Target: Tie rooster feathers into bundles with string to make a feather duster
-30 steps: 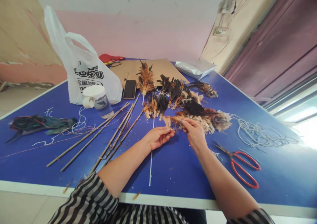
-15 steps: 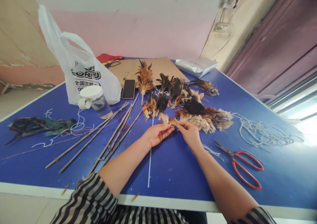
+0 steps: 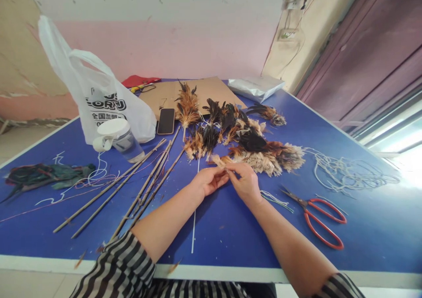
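Pinching a small tan feather tuft [image 3: 217, 161] between both hands, above the blue tabletop [image 3: 227, 241], just on my side of the feather pile [image 3: 252, 142]. Left hand [image 3: 210, 181]: thumb and fingertips pressed together on it, other fingers curled. Right hand [image 3: 244, 181]: thumb and index tips nipping the same tuft, touching the left. Can't tell how much quill is under the tips.

Risks, my read: thin, slick shafts could slide lengthwise and fan out if either pinch slackens. Too much squeeze may crease a quill. Loose barbs could snag on neighbours in the pile. White cord tangle [image 3: 354, 181] looks knot-prone if pulled; red-handled scissors [image 3: 303, 203] lie near my right forearm, so a careless sweep could catch the tips.

Materials: pile is mixed, glossy black blades, rusty brown plumes, fluffy cream down. Wooden sticks [image 3: 148, 183] are slim, straight, slightly knobbly. Cord strands limp, looped. Scissors: dark tapered blades, big loop handles. Tabletop smooth, faintly shiny.
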`<state>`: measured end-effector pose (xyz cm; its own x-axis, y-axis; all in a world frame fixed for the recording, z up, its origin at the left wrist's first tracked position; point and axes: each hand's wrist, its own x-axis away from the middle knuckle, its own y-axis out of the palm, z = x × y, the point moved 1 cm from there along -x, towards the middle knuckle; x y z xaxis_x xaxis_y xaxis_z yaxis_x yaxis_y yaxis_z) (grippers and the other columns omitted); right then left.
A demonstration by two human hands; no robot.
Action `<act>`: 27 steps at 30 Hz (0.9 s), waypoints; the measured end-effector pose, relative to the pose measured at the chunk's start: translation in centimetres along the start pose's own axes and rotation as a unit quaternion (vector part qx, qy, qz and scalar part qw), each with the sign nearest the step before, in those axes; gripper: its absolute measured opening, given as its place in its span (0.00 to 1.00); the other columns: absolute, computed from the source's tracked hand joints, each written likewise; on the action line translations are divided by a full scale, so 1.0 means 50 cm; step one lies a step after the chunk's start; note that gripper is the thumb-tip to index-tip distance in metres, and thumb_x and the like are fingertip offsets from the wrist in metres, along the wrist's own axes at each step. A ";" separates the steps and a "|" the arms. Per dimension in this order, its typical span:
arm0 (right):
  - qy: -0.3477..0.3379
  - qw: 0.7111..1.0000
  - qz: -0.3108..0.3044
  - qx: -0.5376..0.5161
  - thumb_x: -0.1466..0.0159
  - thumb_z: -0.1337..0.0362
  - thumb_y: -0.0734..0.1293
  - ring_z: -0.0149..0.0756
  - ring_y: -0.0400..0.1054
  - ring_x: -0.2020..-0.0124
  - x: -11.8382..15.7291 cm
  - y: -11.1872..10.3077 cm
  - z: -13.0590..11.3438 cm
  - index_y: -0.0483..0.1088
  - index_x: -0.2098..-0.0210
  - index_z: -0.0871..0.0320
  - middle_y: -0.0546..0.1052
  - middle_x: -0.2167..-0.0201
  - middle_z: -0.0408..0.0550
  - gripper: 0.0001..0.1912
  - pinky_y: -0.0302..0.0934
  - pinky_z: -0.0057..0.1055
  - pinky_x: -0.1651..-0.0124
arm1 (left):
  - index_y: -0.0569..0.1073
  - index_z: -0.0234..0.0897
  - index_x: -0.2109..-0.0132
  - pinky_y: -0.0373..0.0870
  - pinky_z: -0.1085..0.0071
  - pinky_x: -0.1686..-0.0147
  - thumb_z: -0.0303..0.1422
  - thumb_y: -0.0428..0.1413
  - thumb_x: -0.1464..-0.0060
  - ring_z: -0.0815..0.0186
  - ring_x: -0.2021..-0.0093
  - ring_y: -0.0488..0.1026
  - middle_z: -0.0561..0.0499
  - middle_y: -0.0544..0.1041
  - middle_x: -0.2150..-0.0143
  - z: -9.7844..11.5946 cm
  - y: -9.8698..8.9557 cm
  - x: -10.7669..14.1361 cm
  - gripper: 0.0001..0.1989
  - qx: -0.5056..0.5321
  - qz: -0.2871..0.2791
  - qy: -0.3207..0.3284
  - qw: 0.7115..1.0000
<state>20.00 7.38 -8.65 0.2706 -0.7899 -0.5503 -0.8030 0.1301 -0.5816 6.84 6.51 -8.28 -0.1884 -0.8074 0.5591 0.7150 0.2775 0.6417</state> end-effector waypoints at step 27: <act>-0.029 0.994 -0.087 0.055 0.42 0.60 0.64 0.32 0.66 0.72 -0.013 -0.037 -0.002 0.72 0.70 0.57 0.75 0.73 0.45 0.08 0.56 0.31 0.61 | 0.71 0.27 0.72 0.69 0.79 0.76 0.21 0.56 0.53 0.72 0.77 0.72 0.47 0.74 0.76 0.001 -0.015 0.000 0.01 -0.103 -0.038 0.105 0.988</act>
<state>21.28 7.58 -7.16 0.4332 -0.7707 -0.4674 -0.6793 0.0616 -0.7313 6.29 6.31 -8.74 -0.1182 -0.9183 0.3779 0.8305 0.1172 0.5445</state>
